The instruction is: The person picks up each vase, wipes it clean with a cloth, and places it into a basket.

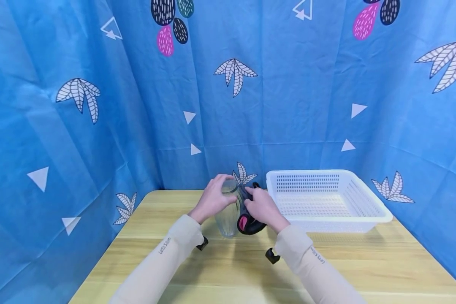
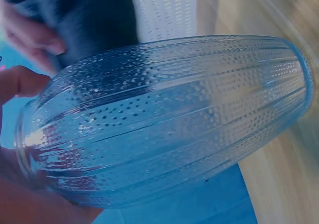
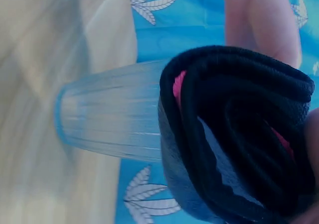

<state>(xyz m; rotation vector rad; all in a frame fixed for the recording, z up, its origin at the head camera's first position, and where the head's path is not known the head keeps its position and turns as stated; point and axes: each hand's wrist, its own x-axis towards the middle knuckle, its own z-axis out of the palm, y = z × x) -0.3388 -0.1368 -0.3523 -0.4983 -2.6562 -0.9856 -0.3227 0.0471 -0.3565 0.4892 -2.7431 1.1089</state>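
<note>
A ribbed clear glass vase (image 1: 226, 221) is upright at the tabletop, and its dimpled side fills much of the left wrist view (image 2: 169, 119). My left hand (image 1: 215, 197) grips it around the upper rim, thumb toward the right side. Just right of the vase, my right hand (image 1: 263, 207) pinches a rolled dark cloth (image 1: 251, 224) with black edging and a bit of pink inside. Its spiral folds (image 3: 234, 134) face the right wrist camera and cover part of the vase behind. From these views I cannot tell whether cloth and glass touch.
To the right, a white perforated plastic basket (image 1: 327, 225) sits on the light wooden table (image 1: 228, 274). A blue patterned curtain (image 1: 228, 122) hangs behind and along both sides of the table. Black bands (image 1: 272, 256) show below the wrists.
</note>
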